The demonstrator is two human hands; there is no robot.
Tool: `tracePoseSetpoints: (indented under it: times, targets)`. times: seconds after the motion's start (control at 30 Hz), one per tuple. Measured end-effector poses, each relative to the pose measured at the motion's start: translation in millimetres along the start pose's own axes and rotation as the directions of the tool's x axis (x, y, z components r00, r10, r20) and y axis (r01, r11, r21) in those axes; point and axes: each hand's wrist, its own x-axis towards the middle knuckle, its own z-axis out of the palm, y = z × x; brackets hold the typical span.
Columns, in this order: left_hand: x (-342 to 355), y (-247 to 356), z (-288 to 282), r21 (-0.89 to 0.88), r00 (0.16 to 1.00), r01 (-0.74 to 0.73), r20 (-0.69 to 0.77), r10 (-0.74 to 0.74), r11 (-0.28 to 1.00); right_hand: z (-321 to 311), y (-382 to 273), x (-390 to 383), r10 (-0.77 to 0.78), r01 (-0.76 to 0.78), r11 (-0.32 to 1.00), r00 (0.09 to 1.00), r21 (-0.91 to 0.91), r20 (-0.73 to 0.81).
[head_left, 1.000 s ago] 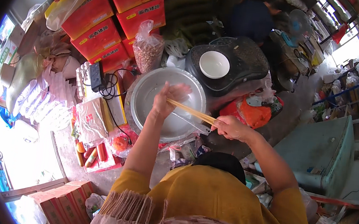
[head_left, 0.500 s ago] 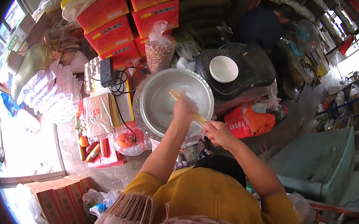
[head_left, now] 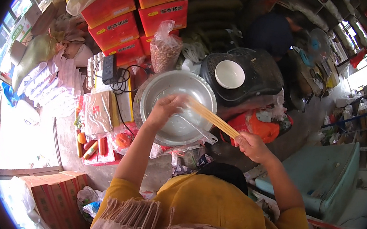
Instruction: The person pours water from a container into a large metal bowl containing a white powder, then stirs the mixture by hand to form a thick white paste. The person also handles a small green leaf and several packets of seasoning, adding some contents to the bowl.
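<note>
Above a large metal basin (head_left: 147, 122), a bundle of pale wooden chopsticks (head_left: 213, 117) slants down to the right. My right hand (head_left: 252, 147) is closed round its lower right end, just outside the basin's rim. At the upper left end of the sticks is my left hand (head_left: 166, 107), over the basin; its fingers are smeared by motion, and I cannot tell whether they touch the sticks. A long pale utensil handle (head_left: 199, 132) with a holed end lies across the basin's near right rim; its other end is not clear.
A white bowl (head_left: 229, 74) sits on a black lidded surface (head_left: 265, 78) beyond the basin. Red boxes (head_left: 119, 27) are stacked at the back left, beside a bag of nuts or beans (head_left: 165, 52). A black cable (head_left: 121, 88) lies left. A greenish chest (head_left: 315, 177) stands right. Another person (head_left: 268, 34) is behind.
My left hand has moved left along the chopsticks to their far end. My right hand has moved right and slightly down, out past the rim. The utensil handle now shows.
</note>
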Motion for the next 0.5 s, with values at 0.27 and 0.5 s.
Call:
tracePoseSetpoints:
  times: [0.27,0.5]
  targets:
    - [-9.6,11.5,3.7,0.259,0.969,-0.024,0.243,-0.041,0.966,-8.7,-15.2,8.9,-0.042,0.043,0.999,0.999,-0.029,0.026]
    - [-5.4,-1.3,-2.6,0.301,0.979,-0.125,0.190,0.069,0.945,-16.4,-30.2,13.7,-0.013,0.022,0.983,0.999,-0.184,0.052]
